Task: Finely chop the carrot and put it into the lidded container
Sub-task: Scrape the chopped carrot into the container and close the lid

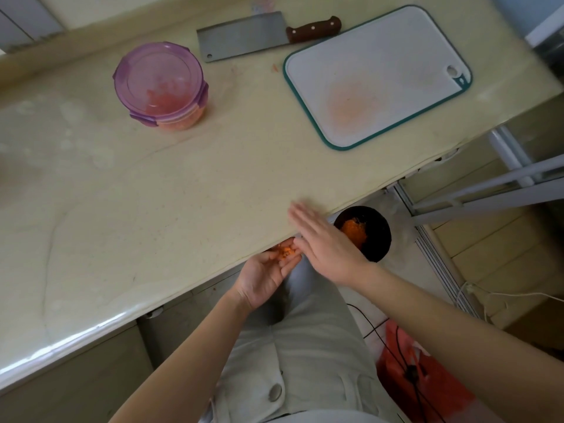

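My left hand (pixel 265 276) is palm up just under the front edge of the pale cream stone countertop (pixel 152 193), its fingers loosely cupped and relaxed. It grips nothing; a small heap of finely chopped orange carrot bits (pixel 285 250) lies on its fingertips. My right hand (pixel 323 248) is flat and palm down, with the fingers straight and together. It lies across the counter edge, right above and touching the fingertips of my left hand. Its fingertips are blurred, and it holds nothing.

Just beyond my right hand, below the counter, stands a round black bin (pixel 375 236) with a pile of orange carrot scraps (pixel 354 232) in it.

The round clear container with the purple clip lid (pixel 160 85) is well ahead of my left hand and off to its left. The lid is on top, and chopped carrot shows through the wall and lid.

Far ahead of both hands lies a steel cleaver with a brown wooden handle (pixel 244 36). To its right, well beyond my right hand, lies a white plastic cutting board with a teal rim (pixel 378 74), stained orange in the middle.

Under my right forearm an orange plastic bag (pixel 427 386) lies on the floor.
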A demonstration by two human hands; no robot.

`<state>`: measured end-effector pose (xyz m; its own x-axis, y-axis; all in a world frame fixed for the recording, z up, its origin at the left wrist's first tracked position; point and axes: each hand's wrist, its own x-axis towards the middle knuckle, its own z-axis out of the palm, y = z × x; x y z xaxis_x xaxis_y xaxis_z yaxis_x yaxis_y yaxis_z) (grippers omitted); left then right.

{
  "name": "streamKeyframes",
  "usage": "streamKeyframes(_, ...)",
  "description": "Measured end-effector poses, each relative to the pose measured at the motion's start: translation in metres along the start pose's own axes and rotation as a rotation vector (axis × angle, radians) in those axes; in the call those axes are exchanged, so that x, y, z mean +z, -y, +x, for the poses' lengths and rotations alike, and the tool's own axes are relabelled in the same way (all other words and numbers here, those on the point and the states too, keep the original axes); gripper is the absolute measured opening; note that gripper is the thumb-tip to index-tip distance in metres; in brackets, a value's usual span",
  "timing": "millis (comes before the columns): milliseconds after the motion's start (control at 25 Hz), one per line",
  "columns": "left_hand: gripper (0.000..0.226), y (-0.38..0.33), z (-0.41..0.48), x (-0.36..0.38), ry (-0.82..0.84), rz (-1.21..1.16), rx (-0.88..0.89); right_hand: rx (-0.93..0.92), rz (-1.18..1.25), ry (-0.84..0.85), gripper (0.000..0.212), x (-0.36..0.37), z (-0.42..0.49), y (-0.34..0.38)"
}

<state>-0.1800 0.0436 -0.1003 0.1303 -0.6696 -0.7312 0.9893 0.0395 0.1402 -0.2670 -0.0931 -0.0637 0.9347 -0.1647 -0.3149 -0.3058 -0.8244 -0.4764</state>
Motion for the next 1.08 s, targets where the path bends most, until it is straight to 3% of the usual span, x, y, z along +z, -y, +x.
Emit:
streamKeyframes(80, 0.03, 0.0, -0.001, 0.003, 0.002, 0.003, -0.007, 0.062, -0.048, 0.034, 0.062, 0.004, -0.002, 0.004)
streamKeyframes(200, 0.032, -0.002, -0.006, 0.004, -0.014, 0.122, -0.038, -0.209, 0.011, 0.143, 0.059, 0.024, -0.027, 0.026)
streamKeyframes(280, 0.039, -0.003, -0.007, 0.006, -0.011, 0.117, -0.03, -0.29, 0.004, 0.09, 0.055, 0.023, -0.027, 0.023)
streamKeyframes(440, 0.037, -0.001, -0.005, 0.008, -0.005, 0.029, -0.006, 0.038, -0.058, 0.017, 0.065, 0.009, -0.009, 0.009)
streamKeyframes(600, 0.038, -0.002, -0.006, 0.005, -0.012, 0.103, -0.033, -0.246, -0.068, 0.095, 0.054, 0.028, -0.032, 0.03)
streamKeyframes(680, 0.035, -0.001, -0.007, 0.007, -0.005, 0.089, -0.015, -0.333, -0.076, 0.013, 0.047, 0.026, -0.029, 0.024)
streamKeyframes(760, 0.03, 0.0, -0.006, 0.007, -0.001, 0.065, 0.032, -0.157, -0.035, -0.08, 0.048, 0.011, -0.015, 0.016)
streamKeyframes(880, 0.037, 0.001, -0.007, 0.008, 0.035, 0.027, 0.051, 0.037, -0.037, -0.068, 0.054, 0.002, -0.008, 0.005)
streamKeyframes(1080, 0.03, -0.001, -0.01, 0.009, 0.075, 0.097, 0.061, -0.202, 0.028, 0.034, 0.05, 0.016, -0.031, 0.009)
